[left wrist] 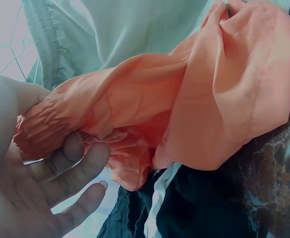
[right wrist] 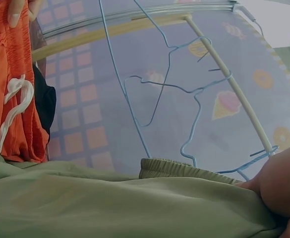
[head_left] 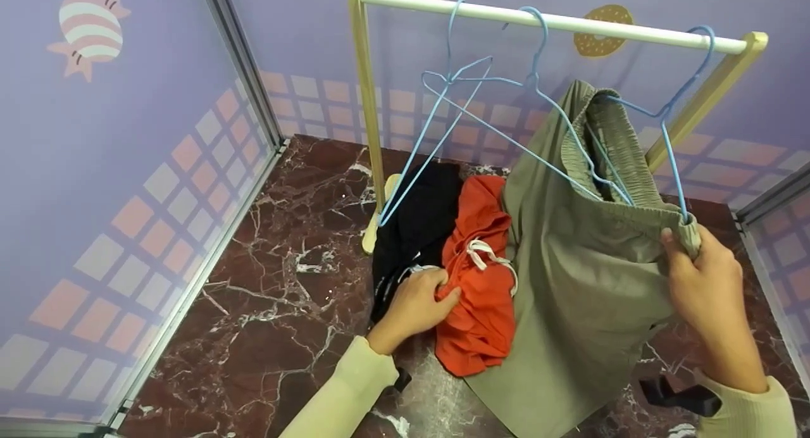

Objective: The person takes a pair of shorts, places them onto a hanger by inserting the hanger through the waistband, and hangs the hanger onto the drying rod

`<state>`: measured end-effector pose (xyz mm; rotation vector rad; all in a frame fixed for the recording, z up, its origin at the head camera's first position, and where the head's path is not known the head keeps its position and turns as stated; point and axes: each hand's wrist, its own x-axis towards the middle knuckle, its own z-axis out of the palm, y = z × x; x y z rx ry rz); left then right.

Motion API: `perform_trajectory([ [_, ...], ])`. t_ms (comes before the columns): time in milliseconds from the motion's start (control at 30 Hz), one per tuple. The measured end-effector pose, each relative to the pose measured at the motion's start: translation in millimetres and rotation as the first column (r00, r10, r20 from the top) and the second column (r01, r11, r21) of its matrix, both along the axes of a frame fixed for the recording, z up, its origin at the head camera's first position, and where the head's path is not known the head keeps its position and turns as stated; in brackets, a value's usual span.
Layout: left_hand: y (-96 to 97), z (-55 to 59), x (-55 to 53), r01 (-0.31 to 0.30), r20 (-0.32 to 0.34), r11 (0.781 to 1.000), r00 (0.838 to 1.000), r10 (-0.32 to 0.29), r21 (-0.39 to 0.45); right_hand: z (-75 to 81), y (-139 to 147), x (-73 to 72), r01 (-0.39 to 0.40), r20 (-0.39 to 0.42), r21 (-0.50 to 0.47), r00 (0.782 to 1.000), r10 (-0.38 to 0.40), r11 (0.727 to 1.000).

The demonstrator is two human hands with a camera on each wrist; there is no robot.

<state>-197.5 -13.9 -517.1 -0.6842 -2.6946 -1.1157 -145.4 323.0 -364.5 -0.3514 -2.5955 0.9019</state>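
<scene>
Olive-green shorts [head_left: 569, 286] with an elastic waistband hang from a blue wire hanger [head_left: 672, 115] at the rail's right end. My right hand [head_left: 712, 280] pinches the right corner of that waistband, where the hanger's end sits inside it. Orange-red drawstring shorts [head_left: 481, 324] are bunched beside them, and my left hand [head_left: 417, 302] grips their gathered waistband between thumb and fingers. In the left wrist view, the orange fabric [left wrist: 130, 99] droops away from the hand. The middle hanger [head_left: 557, 109] dips into the olive waistband's opening.
A white rail [head_left: 569, 23] on wooden posts [head_left: 367, 96] carries the hangers. At its left hangs a bare blue hanger [head_left: 436, 115]. Black clothing [head_left: 421, 204] lies beside the orange shorts on the dark marbled floor [head_left: 272, 299]. Purple patterned panels [head_left: 126, 147] enclose the space.
</scene>
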Motion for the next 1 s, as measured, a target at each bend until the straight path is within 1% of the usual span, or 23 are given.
perform_trajectory([
  [233,1.6,0.8,1.0,-0.005,-0.002,1.000,1.000,0.005,-0.007,-3.8,1.1,0.2,-0.017,-0.002,0.014,1.000,0.017,1.000],
  [400,1.9,1.8,2.5,-0.001,0.012,1.000,1.000,0.001,-0.004,-6.1,1.9,3.0,-0.032,-0.014,0.033,0.999,0.033,0.999],
  [500,1.8,2.1,3.0,0.001,0.019,1.000,1.000,-0.001,0.000,-7.8,2.3,4.8,-0.027,-0.026,0.044,0.999,0.028,0.999],
  [733,1.2,1.5,3.6,-0.001,0.030,1.000,1.000,0.001,0.003,-13.1,4.7,9.6,0.044,-0.024,0.101,0.999,-0.042,0.994],
  [1000,0.7,3.0,4.8,0.004,0.021,1.000,1.000,-0.005,0.017,-17.4,3.1,23.8,0.116,-0.013,0.072,0.993,-0.115,0.991],
])
